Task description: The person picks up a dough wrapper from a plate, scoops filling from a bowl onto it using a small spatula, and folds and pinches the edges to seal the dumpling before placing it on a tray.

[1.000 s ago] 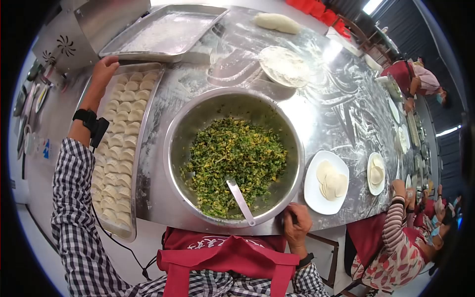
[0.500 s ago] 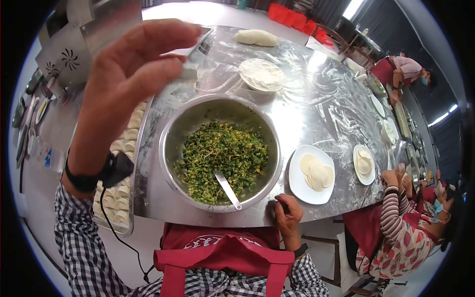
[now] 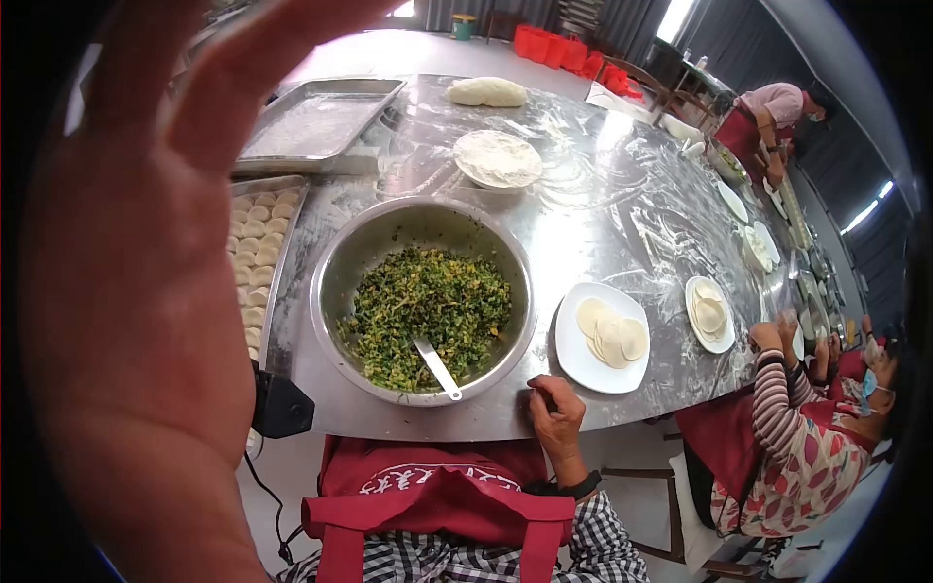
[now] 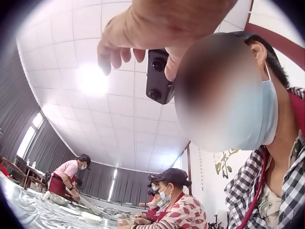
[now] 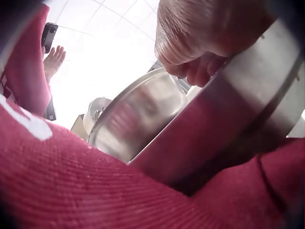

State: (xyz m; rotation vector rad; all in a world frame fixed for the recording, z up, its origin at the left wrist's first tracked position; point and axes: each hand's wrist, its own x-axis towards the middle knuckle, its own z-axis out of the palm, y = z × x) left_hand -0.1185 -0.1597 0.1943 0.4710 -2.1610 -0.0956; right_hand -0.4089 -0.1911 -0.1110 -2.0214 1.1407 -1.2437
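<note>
Left hand aloft, right hand apparently half-curled

A black camera with two round lenses, one above the other, is seen tilted slightly, its edge partly overlapped by the thumb of the raised left hand. A wide, round steel bowl is stood upright on the metal table, close to its front edge. It is partly filled with chopped green-and-yellow mix, in which a pale flat handle is leaned towards the near rim. Just beside the bowl, the table's edge is touched by the loosely curled right hand.
</note>
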